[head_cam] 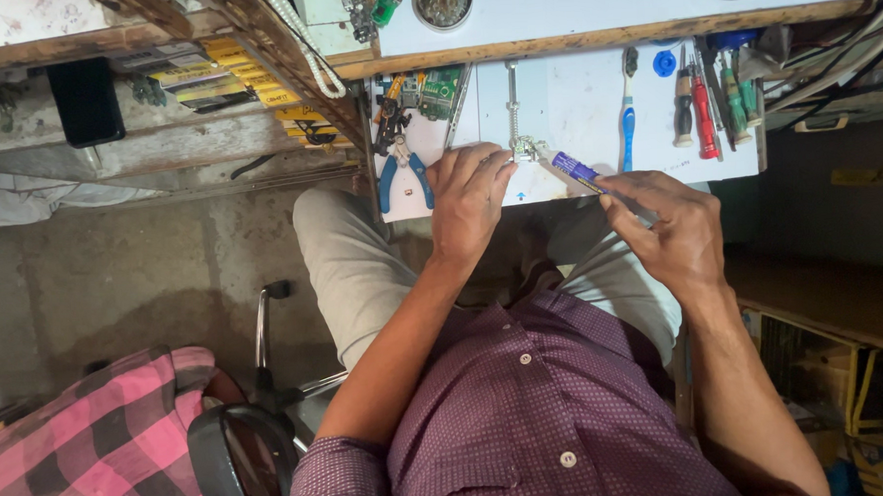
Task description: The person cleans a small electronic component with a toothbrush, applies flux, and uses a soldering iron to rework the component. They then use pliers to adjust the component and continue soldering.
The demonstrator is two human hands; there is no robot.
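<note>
Cramped repair nook with a concrete floor (120,279) and a small white bench (573,97) set under a wooden-edged shelf (600,32). Near the bench's front edge, a small metal part (524,149), pinched and steadied by the fingertips of the left hand (469,193), the rest of that hand curled over it. Just right of the part, the nozzle of a blue-and-white tube (574,170), touching it or nearly so, gripped pen-fashion in the closed fingers of the right hand (671,225). By the look of it, midway through dabbing something from the tube onto the part, whether glue or paste impossible to tell. Called for next, most likely: a steady tip, gentle pressure on the tube, the part kept from turning, fingertips kept off the wet spot. Behind the part, a thin metal strip (513,99) lying lengthwise. Left of the part, blue-handled pliers (400,176) and a green circuit board (441,90). Right of the part, a blue toothbrush (629,114), then a row of screwdrivers, one red-handled (705,121), with a blue cap (663,63) near them. Well left of the part and lower down, a black seat (238,451) and pink checked cloth (86,427), apparently on another person.
</note>
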